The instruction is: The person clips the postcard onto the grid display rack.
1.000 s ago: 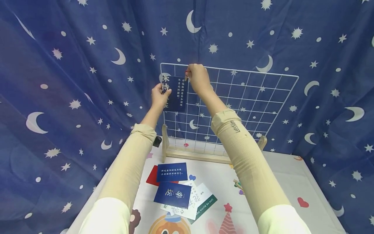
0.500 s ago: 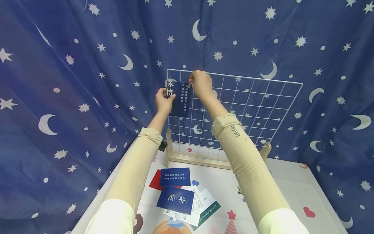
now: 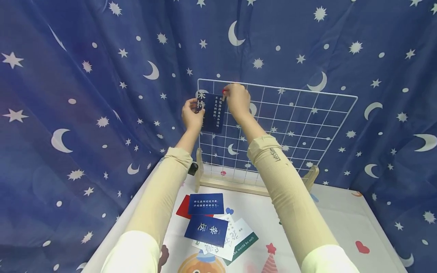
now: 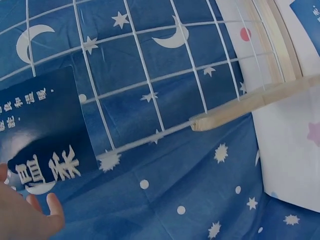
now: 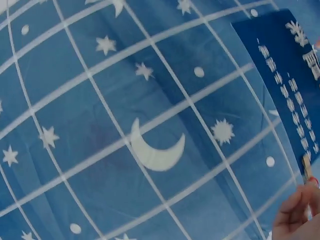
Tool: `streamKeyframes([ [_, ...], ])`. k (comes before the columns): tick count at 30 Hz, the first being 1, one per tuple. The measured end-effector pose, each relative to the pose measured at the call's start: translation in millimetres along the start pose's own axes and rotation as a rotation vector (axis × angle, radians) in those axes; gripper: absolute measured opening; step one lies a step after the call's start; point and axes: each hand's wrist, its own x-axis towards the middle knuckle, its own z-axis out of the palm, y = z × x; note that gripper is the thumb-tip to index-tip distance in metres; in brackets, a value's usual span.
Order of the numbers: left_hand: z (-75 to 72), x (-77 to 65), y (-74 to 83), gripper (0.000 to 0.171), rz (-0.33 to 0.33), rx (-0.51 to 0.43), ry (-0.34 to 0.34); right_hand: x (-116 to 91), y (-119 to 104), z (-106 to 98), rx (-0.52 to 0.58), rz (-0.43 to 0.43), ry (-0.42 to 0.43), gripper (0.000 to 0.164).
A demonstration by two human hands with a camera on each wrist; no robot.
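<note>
A dark blue card (image 3: 211,119) with pale characters stands upright against the left part of a white wire grid (image 3: 290,89). My left hand (image 3: 193,116) pinches its left edge, thumb in front. In the left wrist view the card (image 4: 55,115) lies before the wires, with part of the left hand (image 4: 30,215) at its edge. My right hand (image 3: 238,100) pinches a small wooden clothespin (image 3: 224,97) with a bit of red at the card's upper right corner. The right wrist view shows the clothespin (image 5: 306,165) over the card's corner; whether it also bites a wire is hidden.
The grid stands in a wooden base (image 3: 235,185) on a white patterned cloth (image 3: 341,220). Several cards lie in front: a blue card (image 3: 206,204) over a red card (image 3: 183,206), another blue card (image 3: 206,229), and white and green cards (image 3: 244,246). A small black object (image 3: 193,168) sits left.
The head view has shifted, moving the scene right and slightly down. Both hands stay at the card; the card sits slightly nearer the grid's top wire, and the clothespin's red bit shows more.
</note>
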Motion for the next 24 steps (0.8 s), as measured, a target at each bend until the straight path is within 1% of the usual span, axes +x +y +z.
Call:
streamKeyframes([
  [3, -2.4, 0.7, 0.5, 0.042, 0.014, -0.005, -0.015, -4.0, 4.3, 4.2, 0.044, 0.0, 0.062, 0.027],
  [6, -4.7, 1.8, -0.7, 0.042, 0.019, -0.019, -0.024, -6.8, 7.0, 8.8, 0.065, -0.019, 0.101, 0.029],
  [11, -7.2, 2.9, -7.6, 0.043, 0.01, -0.016, -0.031, -11.4, 9.1, 14.2, 0.065, -0.073, 0.14, 0.031],
  [16, -7.4, 3.8, -13.6, 0.041, 0.013, -0.001, -0.033, -17.7, 9.7, 14.9, 0.115, -0.108, 0.172, 0.028],
  [21, -9.3, 2.7, -17.6, 0.039, 0.014, 0.005, -0.045, -23.1, 9.4, 14.2, 0.17, -0.124, 0.186, 0.028],
  [24, -12.9, 2.9, -21.5, 0.036, 0.025, -0.005, -0.052, -24.6, 11.3, 13.9, 0.216, -0.108, 0.194, 0.028],
])
